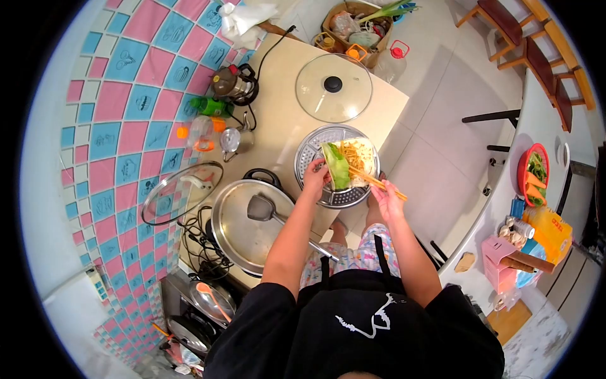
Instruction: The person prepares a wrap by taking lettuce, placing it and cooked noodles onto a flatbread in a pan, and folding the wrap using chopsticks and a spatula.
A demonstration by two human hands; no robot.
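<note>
A pale flatbread (368,178) lies on a round perforated steamer tray (307,149), topped with yellowish shredded strips (355,152) and a green lettuce leaf (338,165). My left hand (315,178) pinches the left edge of the lettuce leaf; whether it also grips the bread beneath, I cannot tell. In my right hand (389,198) is a pair of wooden chopsticks (361,174), their tips reaching into the shredded strips.
Left of the tray, a wide pan (243,221) holds a spatula (260,207). A glass lid (333,98) lies behind the tray; another lid (183,192) leans by the tiled wall. An electric kettle (233,83) and bottles line that wall. A red basket (522,174) of greens stands right.
</note>
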